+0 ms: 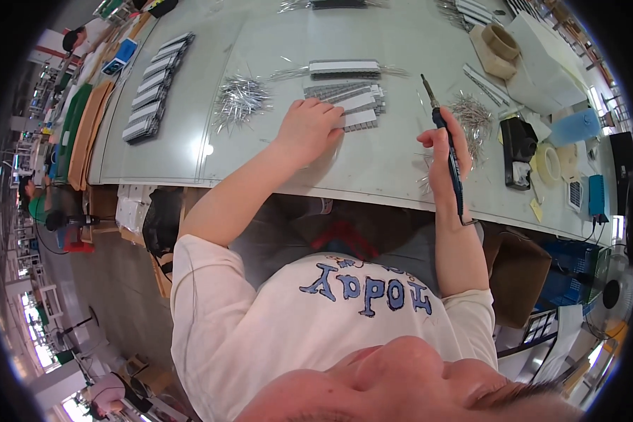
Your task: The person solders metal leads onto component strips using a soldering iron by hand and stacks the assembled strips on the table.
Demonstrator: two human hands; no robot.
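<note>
At the bottom of the frame is the person's own head and a white shirt (260, 330) with blue print, seen from above. Both forearms rise from there to a long pale table (260, 151) that fills the upper half of the frame, its near edge bending across the middle.

The right hand (444, 156), right of centre, is closed round a dark blue soldering iron (451, 151), held like a pen with its tip pointing up the frame and its cord trailing back along the wrist. The left hand (308, 128), just left of centre, lies palm down with its fingers curled on the near end of a stack of grey strips (355, 107); whether it grips them or only presses on them cannot be told.

Just left of the strips lies a heap of thin silvery pins (240, 98), and another heap (473, 116) lies beyond the right hand. Farther up sits a white bar (344, 67) with pins sticking out both ends. A row of grey strips (156, 88) runs along the upper left of the table.

At the right edge stand a black holder (518, 151), a tape roll (547, 164), a blue box (598, 197) and, higher, white boxes (545, 60).

Under the table at lower right are a brown box (520, 278) and blue crates (577, 271). Down the left rim the workshop floor shows other people at benches
</note>
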